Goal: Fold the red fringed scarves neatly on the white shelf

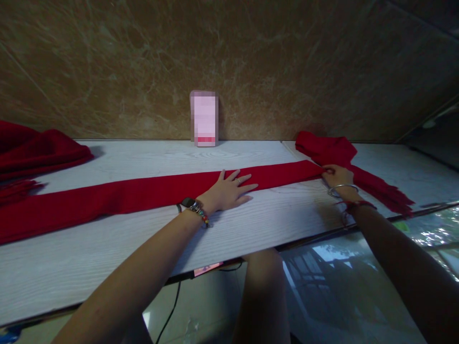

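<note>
A long red scarf (161,192) stretches across the white wood-grain table (136,258) as a narrow folded band. My left hand (233,191) lies flat on its middle, fingers spread. Toward the right, my right hand (335,176) pinches the scarf's edge with its fingers closed. Beyond that hand the cloth bunches up near the wall, and a fringed end trails toward the table's right front edge. At the far left, more red cloth (39,149) sits in a loose heap with fringe in front of it.
A phone (205,119) with a pinkish, blurred screen leans upright against the brown marbled wall (251,62). A dark cable (172,310) hangs below the table's front edge. My leg (264,296) shows beneath the table, above a shiny floor.
</note>
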The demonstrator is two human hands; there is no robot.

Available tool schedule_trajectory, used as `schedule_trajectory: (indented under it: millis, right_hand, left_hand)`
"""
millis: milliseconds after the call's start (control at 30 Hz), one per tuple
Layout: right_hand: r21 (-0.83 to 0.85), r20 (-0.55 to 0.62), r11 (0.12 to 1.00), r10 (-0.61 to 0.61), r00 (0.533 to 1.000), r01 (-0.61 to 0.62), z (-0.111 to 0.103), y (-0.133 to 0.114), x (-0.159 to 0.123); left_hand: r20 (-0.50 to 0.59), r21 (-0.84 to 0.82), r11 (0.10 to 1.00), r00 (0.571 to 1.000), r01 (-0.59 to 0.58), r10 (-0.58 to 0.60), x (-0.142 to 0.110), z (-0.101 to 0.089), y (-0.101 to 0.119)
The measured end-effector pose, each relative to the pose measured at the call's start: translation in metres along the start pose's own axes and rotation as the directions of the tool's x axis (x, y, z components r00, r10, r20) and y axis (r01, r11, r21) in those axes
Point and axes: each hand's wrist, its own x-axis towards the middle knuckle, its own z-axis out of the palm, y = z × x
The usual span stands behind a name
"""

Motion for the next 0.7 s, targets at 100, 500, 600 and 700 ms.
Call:
schedule_trajectory:
  millis: [100,500,600,700]
  right_hand:
    - [0.017,0.020,1.000,0.024,1.000,-0.024,-0.006,-0.010,-0.004]
    - [0.190,0.253,0.982,-0.063,0.966,0.015,-0.015,-0.001,0.010]
    - [0.223,0.096,0.975,-0.034,0.995,0.011,-0.014,-0.013,0.022]
    - [0.185,0.047,0.966,-0.191,0.980,0.179,-0.002,-0.031,0.028]
  left_hand:
    - [0.008,0.000,1.000,1.000,0.000,0.000,0.000,0.000,0.000]
    - [0.032,-0.013,1.000,0.999,0.019,-0.019,-0.001,-0.004,0.002]
    - [0.025,-0.008,1.000,1.000,0.012,-0.012,-0.001,-0.003,0.001]
    - [0.015,-0.003,1.000,1.000,0.006,-0.006,-0.001,-0.001,0.000]
